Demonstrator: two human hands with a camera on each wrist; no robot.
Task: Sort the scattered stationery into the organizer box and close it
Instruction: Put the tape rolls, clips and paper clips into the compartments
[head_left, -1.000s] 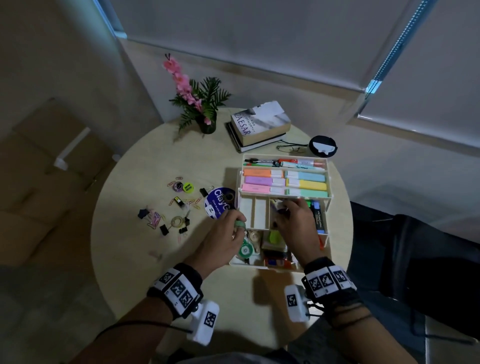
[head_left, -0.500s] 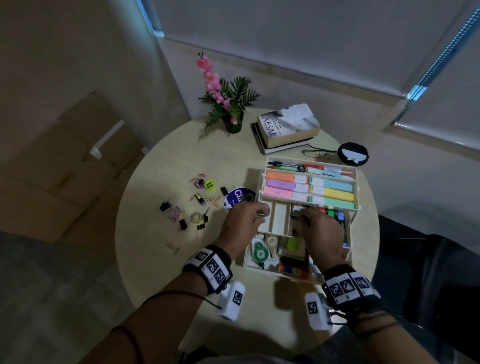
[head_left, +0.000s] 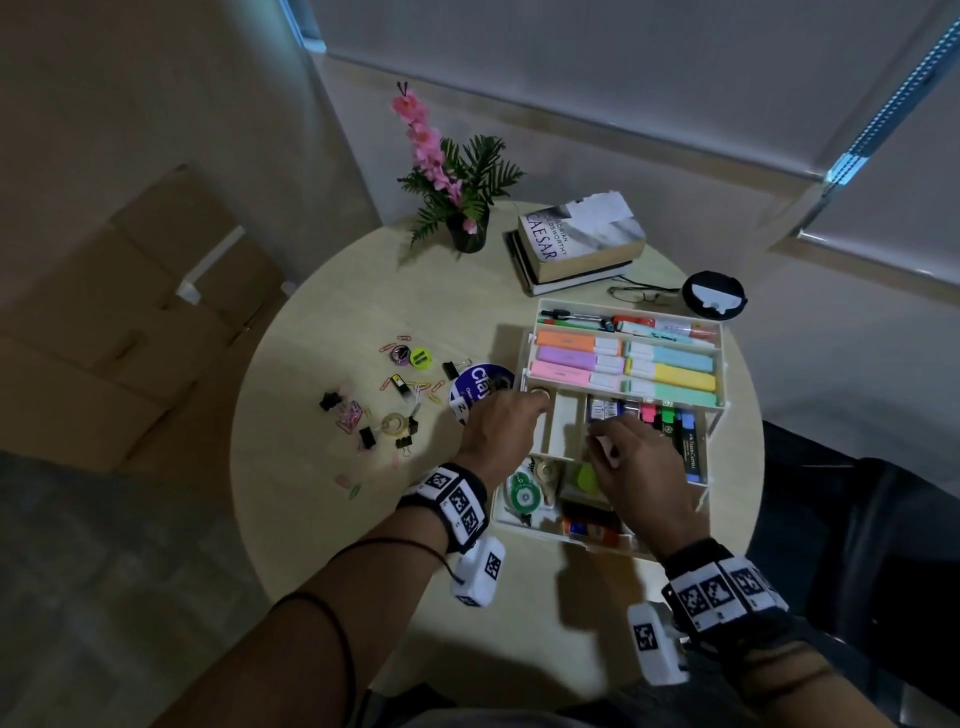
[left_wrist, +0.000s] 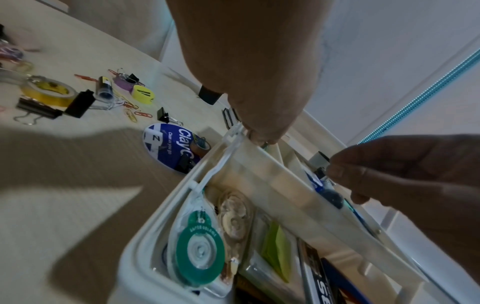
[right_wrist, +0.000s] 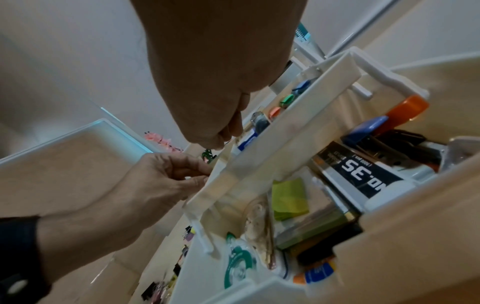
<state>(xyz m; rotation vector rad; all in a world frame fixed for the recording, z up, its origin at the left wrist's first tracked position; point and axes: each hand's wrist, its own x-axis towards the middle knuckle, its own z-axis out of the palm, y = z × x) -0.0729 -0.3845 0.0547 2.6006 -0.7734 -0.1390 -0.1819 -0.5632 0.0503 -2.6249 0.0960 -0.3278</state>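
The white tiered organizer box (head_left: 500, 519) stands open at the table's right. Its top tray (head_left: 719, 364) holds pastel highlighters and pens. My left hand (head_left: 537, 400) pinches a small tape roll (head_left: 540, 393) over the leftmost compartment of the middle tray (head_left: 563, 426); in the left wrist view its fingertips (left_wrist: 262, 137) sit at that tray's corner (left_wrist: 285, 185). My right hand (head_left: 600, 441) curls its fingers on the same tray's front wall (right_wrist: 285, 144), beside the markers (head_left: 665, 415). Binder clips, paper clips, a yellowish tape roll (head_left: 393, 424) and sharpeners (head_left: 420, 357) lie scattered left of the box.
A round blue lid (head_left: 475, 387) lies against the box's left side. A green correction tape (head_left: 523, 496), sticky notes and a staples box fill the bottom level. Books (head_left: 576, 244), a potted flower (head_left: 465, 208), glasses (head_left: 641, 296) and a black disc (head_left: 714, 299) sit at the back.
My left hand carried the small tape roll from beside the lower level forward to the middle tray's left compartment. My right hand stayed on that tray. The head view shifted left.
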